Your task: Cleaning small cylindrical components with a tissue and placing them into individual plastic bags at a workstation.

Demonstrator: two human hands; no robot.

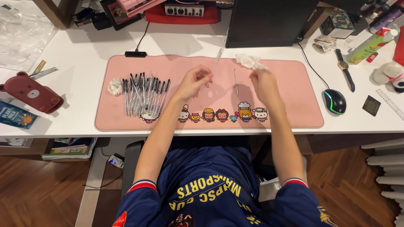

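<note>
My left hand (194,80) hovers over the middle of the pink desk mat (290,113), fingers pinched together on something small that I cannot make out. My right hand (261,80) is curled just below a crumpled white tissue (250,61) at the mat's far edge. A thin pen refill (236,81) lies on the mat between my hands. A clear pen barrel (219,54) rests at the mat's top edge. A row of several black-tipped clear pens (144,96) lies to the left, with a small white wad (114,86) beside it.
A black mouse (335,101) sits right of the mat, a wristwatch (346,69) behind it. A dark red bear-shaped case (31,92) lies at the left. A black monitor base (269,23) stands at the back. Boxes and small items crowd the right side.
</note>
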